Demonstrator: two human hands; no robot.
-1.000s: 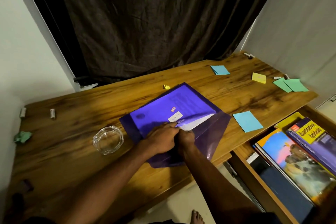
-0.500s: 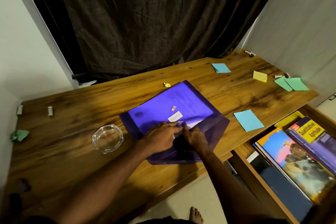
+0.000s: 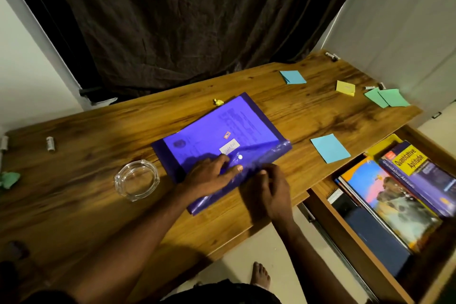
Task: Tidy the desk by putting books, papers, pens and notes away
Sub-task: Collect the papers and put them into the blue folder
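Since the flap probably needs to lie flat for the snap to catch, the left hand [image 3: 209, 176] presses straight fingers on the purple folder [image 3: 222, 131], which sits mid-table [image 3: 98, 131] near the front edge. The right hand [image 3: 271, 187] curls at the flap's edge, can't tell if it's pinching. Sticky notes [image 3: 330, 148] are scattered about, there's a glass ashtray [image 3: 136, 179] to the left, an open drawer [image 3: 345, 224] of books to the right, and a dark curtain [image 3: 185, 20] behind.
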